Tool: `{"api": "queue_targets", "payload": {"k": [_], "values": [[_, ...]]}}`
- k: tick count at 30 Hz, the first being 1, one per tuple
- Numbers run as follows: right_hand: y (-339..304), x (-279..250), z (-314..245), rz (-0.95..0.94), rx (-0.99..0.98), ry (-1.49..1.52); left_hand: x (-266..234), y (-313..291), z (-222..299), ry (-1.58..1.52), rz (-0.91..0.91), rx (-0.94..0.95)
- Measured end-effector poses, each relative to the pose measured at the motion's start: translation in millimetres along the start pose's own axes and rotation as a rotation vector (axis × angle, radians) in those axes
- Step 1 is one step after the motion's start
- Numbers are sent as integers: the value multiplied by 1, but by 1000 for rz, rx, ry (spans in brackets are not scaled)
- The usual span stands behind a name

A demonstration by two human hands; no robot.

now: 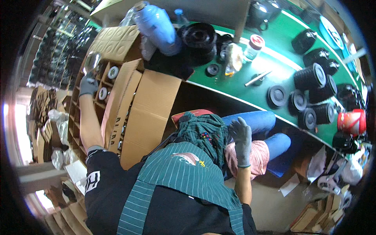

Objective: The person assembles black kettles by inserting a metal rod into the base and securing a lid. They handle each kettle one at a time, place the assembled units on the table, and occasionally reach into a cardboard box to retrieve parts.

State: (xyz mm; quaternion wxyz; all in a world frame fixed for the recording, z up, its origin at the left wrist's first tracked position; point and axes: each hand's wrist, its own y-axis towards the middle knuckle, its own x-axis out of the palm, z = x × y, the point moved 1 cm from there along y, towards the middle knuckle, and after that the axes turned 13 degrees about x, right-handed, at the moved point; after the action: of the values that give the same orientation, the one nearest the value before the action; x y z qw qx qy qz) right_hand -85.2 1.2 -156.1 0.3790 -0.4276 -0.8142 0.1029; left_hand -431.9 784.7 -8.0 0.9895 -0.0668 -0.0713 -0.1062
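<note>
Gripping a shiny glass jar (93,62) by its near end, my gloved left hand (89,85) has its fingers closed over the divided carton (150,103) — the jar is above the far part of its compartments. Two pale round tops (113,72) sit in cells of the carton, near that hand. Well to the right of the carton, my gloved right hand (241,143) is up over my lap, holding nothing, its fingers open. Just beyond the carton leans a big blue bottle (158,29). Right of the carton stretches a green table (235,92), with black round lids (277,96) and, farthest off, a red bucket (351,122).
</note>
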Motion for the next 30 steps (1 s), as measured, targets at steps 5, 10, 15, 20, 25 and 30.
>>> {"api": "queue_targets", "payload": {"k": [5, 10, 15, 20, 25, 30], "values": [[2, -7, 4, 14, 54, 19, -27, 12, -12, 97, -24, -70], [5, -12, 4, -15, 10, -3, 3, -39, 8, 1419, -460, 544], [4, -15, 2, -53, 65, 118, 16, -76, 17, 1095, -303, 420], [5, -16, -4, -43, 95, 94, 7, -74, 24, -133, 402, -212], [5, -14, -9, -60, 89, 87, 14, -94, 43, -54, 391, -123], [5, -13, -9, -51, 91, 76, 29, -101, 43, -18, 361, -104]]}}
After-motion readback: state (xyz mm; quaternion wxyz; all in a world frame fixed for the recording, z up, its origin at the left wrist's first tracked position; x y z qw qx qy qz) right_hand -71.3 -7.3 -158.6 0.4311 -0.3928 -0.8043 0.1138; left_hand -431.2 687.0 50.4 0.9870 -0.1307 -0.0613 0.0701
